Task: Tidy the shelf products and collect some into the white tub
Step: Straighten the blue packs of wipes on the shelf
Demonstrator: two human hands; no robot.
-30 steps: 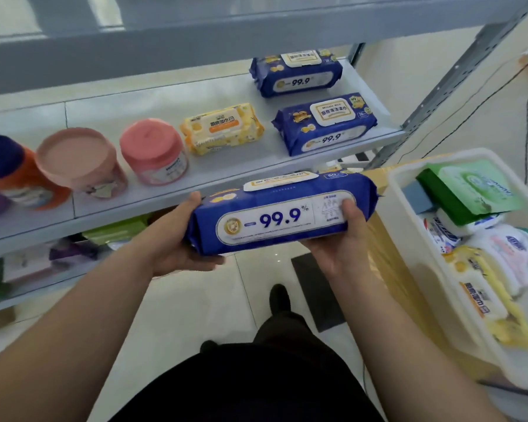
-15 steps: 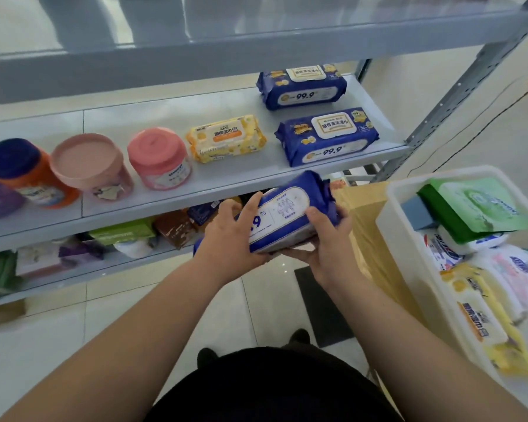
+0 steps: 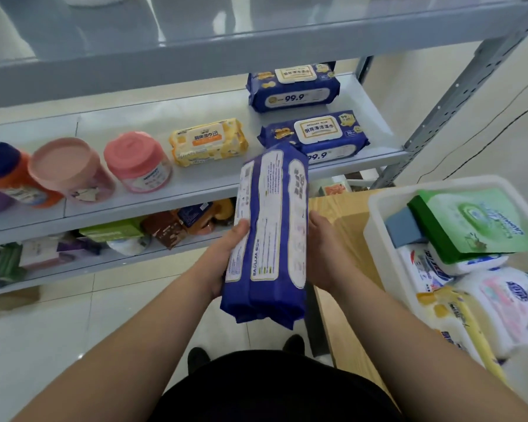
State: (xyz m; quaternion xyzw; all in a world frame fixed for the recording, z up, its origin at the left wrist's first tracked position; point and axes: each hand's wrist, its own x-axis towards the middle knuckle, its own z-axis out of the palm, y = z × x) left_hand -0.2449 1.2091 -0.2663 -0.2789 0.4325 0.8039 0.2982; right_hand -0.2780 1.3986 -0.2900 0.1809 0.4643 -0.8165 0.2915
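Wipes pack (image 3: 265,236) looks soft, light, slick; hold its long sides. Left hand (image 3: 226,257) and right hand (image 3: 322,252) grip those sides, tub (image 3: 377,208) at three o'clock.

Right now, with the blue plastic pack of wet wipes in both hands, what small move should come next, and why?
Probably swing the blue plastic wipes pack to the right, over the white plastic tub. The left hand and right hand grip its long sides, it is clear of the grey shelf, and the tub stands close on the right with packs already in it.
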